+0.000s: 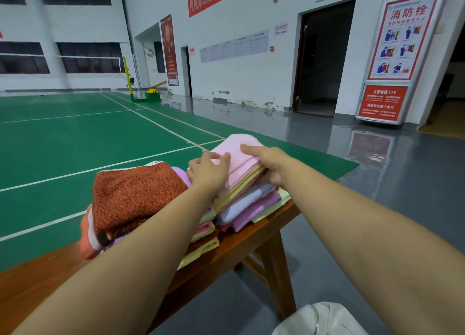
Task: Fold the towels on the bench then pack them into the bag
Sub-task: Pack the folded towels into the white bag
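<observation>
At the table's (pixel 251 244) left, an orange towel (pixel 133 191) tops one pile. Your left hand (pixel 208 171) presses flat, fingers straight, on the pink towel (pixel 236 148) capping the right-end stack; your right hand (pixel 269 163) clamps that stack's edge. Folding looks finished; next, lift it toward the white bag (pixel 319 319).

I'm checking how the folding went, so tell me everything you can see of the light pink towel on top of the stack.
The light pink towel looks like soft terry cloth, folded flat into layers, lying tilted on top of a stack of folded towels at the far end of the wooden bench. The left hand rests spread on its near left part. The right hand holds its right edge, fingers on top, thumb under upper layers.
</observation>
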The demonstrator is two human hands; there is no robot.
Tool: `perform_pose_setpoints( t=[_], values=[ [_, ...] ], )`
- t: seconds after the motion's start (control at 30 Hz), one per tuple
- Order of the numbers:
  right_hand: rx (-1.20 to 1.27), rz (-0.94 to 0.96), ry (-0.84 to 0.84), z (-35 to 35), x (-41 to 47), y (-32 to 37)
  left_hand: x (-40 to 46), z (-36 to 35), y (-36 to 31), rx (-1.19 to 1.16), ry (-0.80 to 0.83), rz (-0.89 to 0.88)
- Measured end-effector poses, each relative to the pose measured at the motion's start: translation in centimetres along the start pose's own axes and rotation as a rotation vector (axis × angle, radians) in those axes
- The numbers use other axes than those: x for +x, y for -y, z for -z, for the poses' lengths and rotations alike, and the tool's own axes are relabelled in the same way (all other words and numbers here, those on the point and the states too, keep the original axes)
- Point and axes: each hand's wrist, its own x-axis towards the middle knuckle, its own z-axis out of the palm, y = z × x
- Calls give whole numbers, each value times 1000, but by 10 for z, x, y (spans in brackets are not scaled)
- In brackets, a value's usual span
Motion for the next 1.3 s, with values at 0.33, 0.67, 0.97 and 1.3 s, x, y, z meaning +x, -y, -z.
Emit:
perform_pose_setpoints(
  t=[0.33,0.67,0.97,1.3],
  values=[
    [491,277,91,25,-42,26,-2,22,-37,-806,122,316],
    [611,394,47,110,-97,17,-54,-22,-96,-1075,722,247],
    [536,89,-104,232,-156,-95,-91,-138,-76,-637,653,-52],
    [566,-395,-391,249,-206,-315,-174,-300,84,-529,1034,111]
  ],
)
